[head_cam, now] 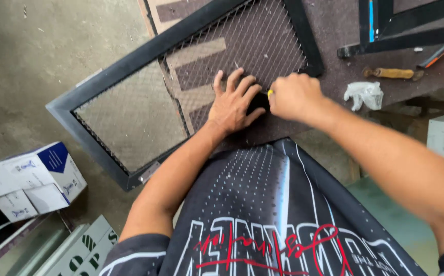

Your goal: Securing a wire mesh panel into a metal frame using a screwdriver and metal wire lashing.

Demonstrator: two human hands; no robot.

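Left hand (233,104) pressed flat, fingers spread on black mesh frame (181,76), right hand (293,96) fisted just beside it around a small yellow-tipped tool (270,93), frame's lower rail beneath both, crumpled white rag (365,94) beyond the fist.

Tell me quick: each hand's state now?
Left hand: open, flat on the mesh frame.
Right hand: closed on a small yellow-tipped thing.

yellow tool (270,93) mostly hidden in right hand (294,96)
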